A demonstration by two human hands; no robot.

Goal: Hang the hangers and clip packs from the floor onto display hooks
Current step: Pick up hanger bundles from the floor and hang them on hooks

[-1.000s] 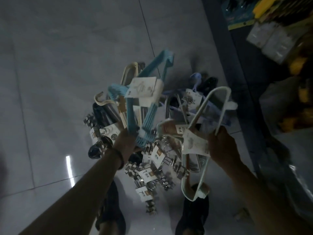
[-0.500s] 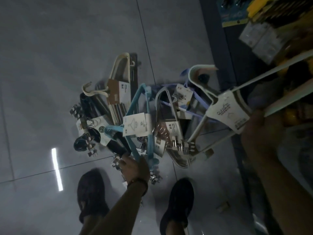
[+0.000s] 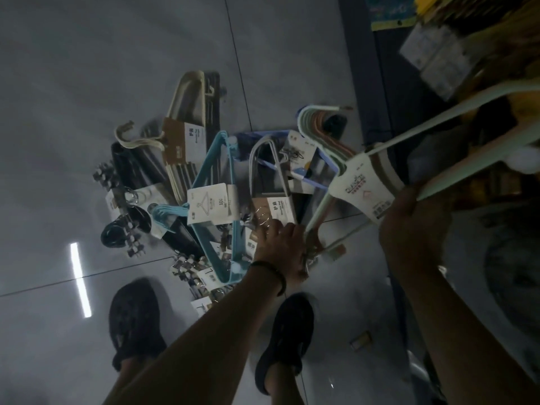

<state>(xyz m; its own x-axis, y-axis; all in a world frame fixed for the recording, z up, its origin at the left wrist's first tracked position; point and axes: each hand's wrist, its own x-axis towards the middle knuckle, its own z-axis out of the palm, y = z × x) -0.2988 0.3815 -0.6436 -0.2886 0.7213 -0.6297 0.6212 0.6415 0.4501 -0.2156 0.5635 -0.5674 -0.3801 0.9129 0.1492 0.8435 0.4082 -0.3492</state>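
Note:
A pile of hanger packs and clip packs lies on the grey tiled floor [image 3: 87, 83]. My right hand [image 3: 415, 220] grips a white hanger pack [image 3: 362, 188] by its paper label and holds it raised toward the display at the right. My left hand [image 3: 280, 247] reaches down onto the pile, its fingers at a grey hanger pack with a brown label [image 3: 271, 206]; whether they grip it is hidden. A light blue hanger pack [image 3: 210, 176] lies beside that hand. A cream hanger pack [image 3: 187, 112] and metal clip packs [image 3: 117, 188] lie further left.
Dark display shelving with packaged goods [image 3: 438, 54] rises along the right side. My two dark shoes [image 3: 134, 320] [image 3: 286, 331] stand just in front of the pile. A purple-blue hanger pack [image 3: 315, 171] lies at the back of the pile. A small scrap [image 3: 362, 340] lies by the shelf base.
My left hand set the light blue hanger pack down on the pile and moved right to the grey pack. My right hand swung the white pack up toward the display.

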